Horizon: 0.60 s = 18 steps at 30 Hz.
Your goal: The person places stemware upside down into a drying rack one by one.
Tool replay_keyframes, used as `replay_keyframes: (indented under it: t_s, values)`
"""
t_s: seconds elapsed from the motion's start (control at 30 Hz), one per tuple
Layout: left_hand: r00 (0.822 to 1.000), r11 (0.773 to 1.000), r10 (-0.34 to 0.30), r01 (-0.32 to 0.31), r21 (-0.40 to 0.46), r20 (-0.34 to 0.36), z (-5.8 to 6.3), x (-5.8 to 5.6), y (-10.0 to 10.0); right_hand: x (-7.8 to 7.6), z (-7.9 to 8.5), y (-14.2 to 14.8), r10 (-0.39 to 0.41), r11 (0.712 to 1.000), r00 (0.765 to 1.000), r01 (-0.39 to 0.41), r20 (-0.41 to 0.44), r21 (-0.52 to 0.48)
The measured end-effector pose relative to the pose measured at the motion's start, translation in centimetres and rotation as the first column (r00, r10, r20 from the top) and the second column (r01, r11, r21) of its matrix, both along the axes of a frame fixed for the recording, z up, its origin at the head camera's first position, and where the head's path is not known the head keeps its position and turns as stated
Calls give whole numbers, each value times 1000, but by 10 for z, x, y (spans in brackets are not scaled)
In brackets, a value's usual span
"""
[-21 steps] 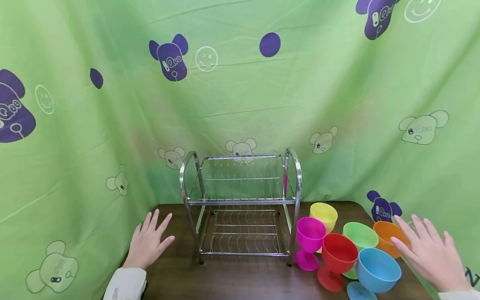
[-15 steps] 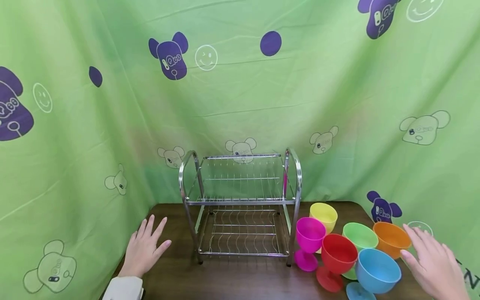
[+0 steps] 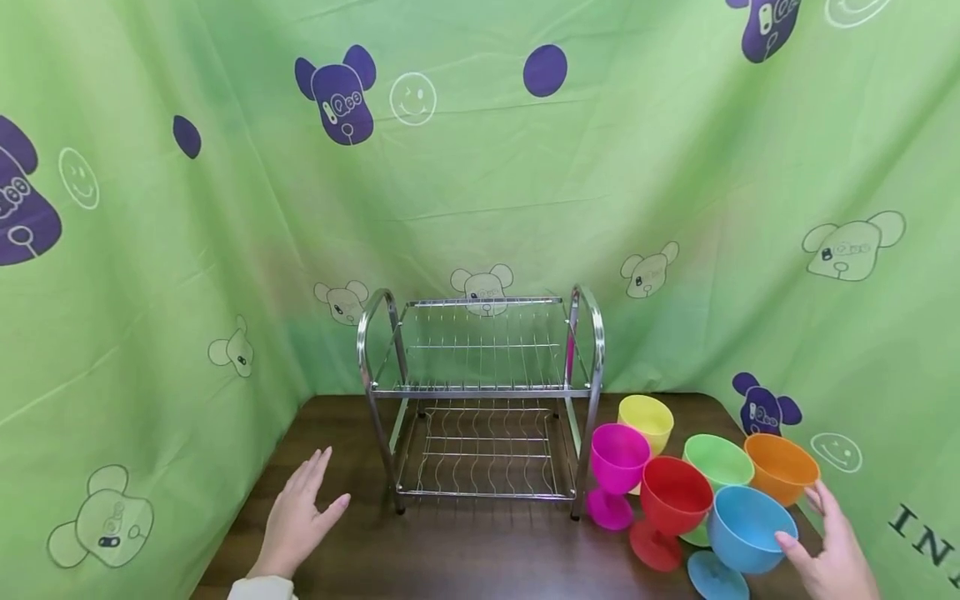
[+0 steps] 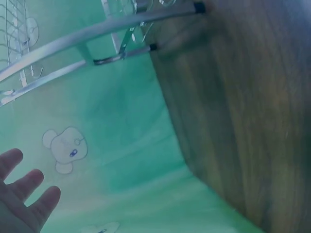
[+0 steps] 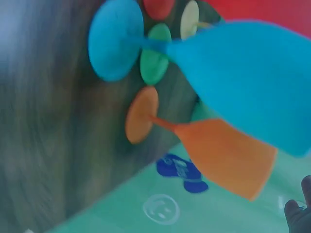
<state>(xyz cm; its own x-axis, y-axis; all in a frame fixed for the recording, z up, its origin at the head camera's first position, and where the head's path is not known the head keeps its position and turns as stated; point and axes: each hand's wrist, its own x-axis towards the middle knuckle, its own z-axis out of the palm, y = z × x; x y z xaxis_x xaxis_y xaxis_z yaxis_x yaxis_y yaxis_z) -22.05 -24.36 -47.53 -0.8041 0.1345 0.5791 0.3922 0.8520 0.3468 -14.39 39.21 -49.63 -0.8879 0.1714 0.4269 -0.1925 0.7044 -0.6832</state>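
My right hand is at the right edge of the blue goblet, its thumb tip overlapping the rim in the head view and its fingers reaching past the far side. Beyond those fingers stands the orange goblet. In the right wrist view, the blue bowl fills the upper right, with fingertips low at the edge. A red goblet, a green one, a magenta one and a yellow one crowd beside it. My left hand hovers over the table's left side, fingers extended, holding nothing.
A two-tier chrome dish rack stands mid-table, left of the goblets. The dark wooden table is bordered at the back and sides by a green patterned curtain.
My right hand has come down and inward to the blue goblet. The left hand has sunk slightly, its fingers drawing closer together. The head view has tilted a little downward.
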Motion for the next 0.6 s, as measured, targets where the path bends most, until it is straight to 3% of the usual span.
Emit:
replay_keyframes:
  t_s: [0.13,0.3,0.47,0.6]
  values:
    - [999,997,-44,46,63,-30,-13,0,9,0,-12,-10,-54,992,997,59,50,-110]
    - [997,990,-71,72,119,-12,-30,5,22,-1,-21,-16,-138,964,974,173,179,-199]
    - [996,984,-83,80,162,11,-42,5,39,-4,-30,-9,-178,922,921,279,347,-268]
    - [992,971,-118,103,217,55,-47,-1,52,-7,-41,-14,-203,880,896,344,394,-328]
